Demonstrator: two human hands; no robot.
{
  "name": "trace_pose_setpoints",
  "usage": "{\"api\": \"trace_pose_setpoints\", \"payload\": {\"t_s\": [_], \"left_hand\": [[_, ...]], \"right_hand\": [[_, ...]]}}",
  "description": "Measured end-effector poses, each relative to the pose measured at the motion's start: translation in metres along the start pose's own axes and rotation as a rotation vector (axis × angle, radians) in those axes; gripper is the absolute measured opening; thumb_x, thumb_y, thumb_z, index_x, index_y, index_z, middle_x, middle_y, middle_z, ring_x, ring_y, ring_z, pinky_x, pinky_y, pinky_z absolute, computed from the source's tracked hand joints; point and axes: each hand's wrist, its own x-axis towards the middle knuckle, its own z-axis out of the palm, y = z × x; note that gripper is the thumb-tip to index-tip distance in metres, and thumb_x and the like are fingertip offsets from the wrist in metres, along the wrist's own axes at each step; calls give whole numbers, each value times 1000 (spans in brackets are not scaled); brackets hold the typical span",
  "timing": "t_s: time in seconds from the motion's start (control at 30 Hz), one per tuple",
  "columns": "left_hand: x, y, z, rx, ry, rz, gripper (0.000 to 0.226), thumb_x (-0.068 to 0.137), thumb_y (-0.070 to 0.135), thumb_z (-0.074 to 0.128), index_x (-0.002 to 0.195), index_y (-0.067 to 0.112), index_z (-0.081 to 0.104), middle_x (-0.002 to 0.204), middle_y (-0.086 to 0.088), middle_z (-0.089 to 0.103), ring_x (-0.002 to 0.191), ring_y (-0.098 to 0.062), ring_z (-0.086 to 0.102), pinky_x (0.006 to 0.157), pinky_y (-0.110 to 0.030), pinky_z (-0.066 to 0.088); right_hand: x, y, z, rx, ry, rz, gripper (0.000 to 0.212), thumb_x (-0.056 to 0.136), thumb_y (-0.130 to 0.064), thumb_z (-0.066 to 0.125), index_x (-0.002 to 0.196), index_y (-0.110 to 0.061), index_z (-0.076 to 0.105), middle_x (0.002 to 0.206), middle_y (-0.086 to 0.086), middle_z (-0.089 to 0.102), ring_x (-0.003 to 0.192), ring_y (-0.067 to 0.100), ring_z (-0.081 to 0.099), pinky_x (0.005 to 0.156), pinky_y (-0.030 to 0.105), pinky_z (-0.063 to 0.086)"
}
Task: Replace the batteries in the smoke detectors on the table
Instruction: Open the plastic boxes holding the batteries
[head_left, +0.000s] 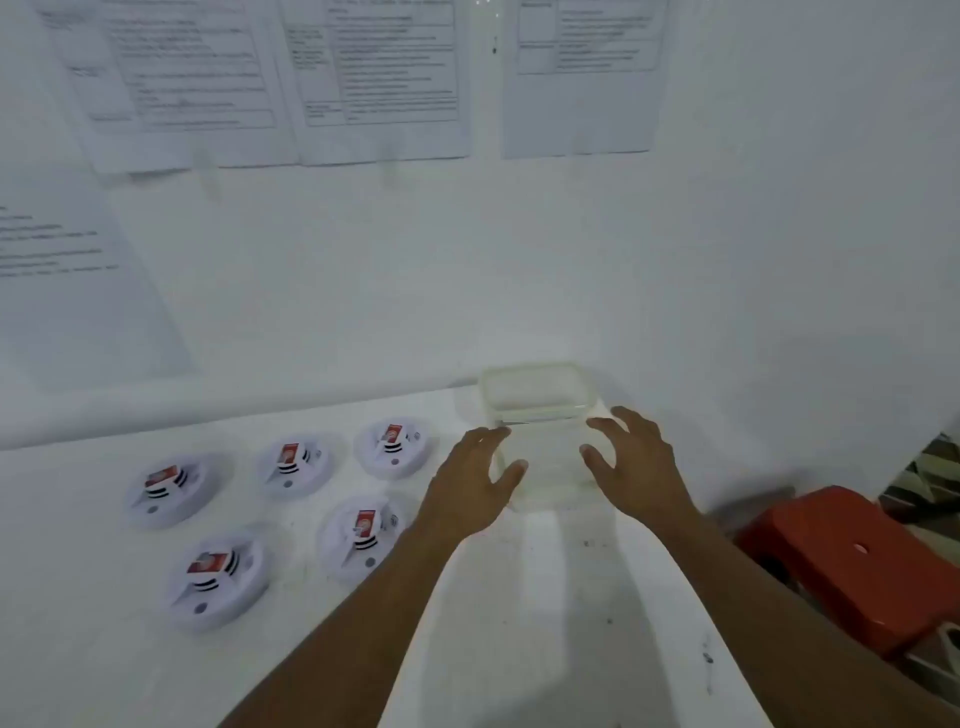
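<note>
Smoke detectors (362, 538), 5, lying lower left; left hand (467, 493) and right hand (639, 467), both released, flanking clear container (540, 410), grasping nothing.

I see a white table (78, 597) against a white wall. Five round white smoke detectors (167, 490) lie on its left half, three in a far row and two nearer me, each showing a red-labelled battery (161, 475). A clear plastic container (535, 400) stands to their right. Dark specks dot the near surface.
</note>
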Motion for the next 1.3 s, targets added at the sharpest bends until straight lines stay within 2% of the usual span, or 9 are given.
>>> {"api": "trace_pose_setpoints", "payload": {"t_s": [0.17, 0.37, 0.47, 0.67, 0.87, 1.0, 1.1, 1.23, 1.3], "left_hand": [[0, 10, 22, -344, 180, -201, 23, 92, 31, 62, 115, 28, 64, 116, 1, 62, 87, -11, 61, 79, -15, 44], [-1, 14, 31, -574, 255, -340, 10, 88, 32, 68, 95, 38, 68, 105, 1, 61, 83, -17, 62, 71, -24, 48], [0, 16, 35, -575, 293, -353, 10, 87, 31, 70, 94, 37, 70, 108, 1, 62, 90, -12, 59, 84, -31, 51], [-2, 16, 30, -506, 182, -249, 23, 94, 29, 61, 116, 30, 67, 136, 12, 45, 126, -3, 40, 106, -25, 30], [0, 19, 26, -458, 144, -180, 25, 94, 23, 61, 118, 27, 66, 128, 14, 54, 121, -3, 47, 111, -36, 36], [-6, 18, 26, -411, 150, -171, 24, 90, 26, 65, 114, 31, 66, 120, 21, 55, 111, 14, 46, 107, -39, 41], [-13, 23, 26, -350, 189, -170, 22, 86, 28, 70, 106, 36, 65, 113, 19, 55, 104, 9, 50, 98, -38, 48], [-37, 42, 29, -181, 186, -181, 31, 76, 46, 75, 99, 33, 58, 95, 8, 54, 84, -7, 55, 74, -23, 50], [-49, 51, 34, -86, 153, -194, 36, 77, 55, 69, 100, 32, 53, 83, 8, 55, 74, -7, 55, 68, -24, 51]], "right_hand": [[-1, 16, -8, 401, -93, 97, 33, 93, -37, 61, 125, -29, 63, 133, -3, 59, 124, 14, 51, 98, 21, 34], [3, 26, -14, 668, -185, 177, 25, 86, -37, 71, 112, -37, 69, 124, -18, 60, 104, 11, 56, 87, 24, 45], [7, 30, -15, 797, -264, 196, 22, 85, -33, 74, 106, -36, 68, 111, -12, 59, 94, 13, 53, 75, 24, 45], [11, 34, -17, 889, -374, 208, 21, 85, -32, 74, 103, -36, 65, 108, -1, 56, 100, 21, 50, 75, 28, 43], [9, 40, -21, 979, -477, 232, 20, 86, -28, 72, 104, -32, 64, 112, 15, 59, 92, 25, 57, 70, 32, 48], [15, 38, -20, 883, -383, 180, 5, 88, -28, 71, 89, -30, 66, 110, -5, 56, 102, 15, 46, 77, 31, 41], [14, 37, -23, 848, -324, 183, 12, 86, -35, 72, 98, -36, 69, 124, -9, 57, 120, 12, 47, 93, 42, 45], [-6, 32, -21, 963, -98, 290, 18, 85, -40, 72, 102, -44, 69, 117, -13, 63, 104, 17, 64, 95, 43, 52], [-23, 30, -14, 972, -99, 299, 20, 84, -37, 73, 102, -45, 69, 119, -7, 65, 98, 19, 67, 91, 44, 56]]}}
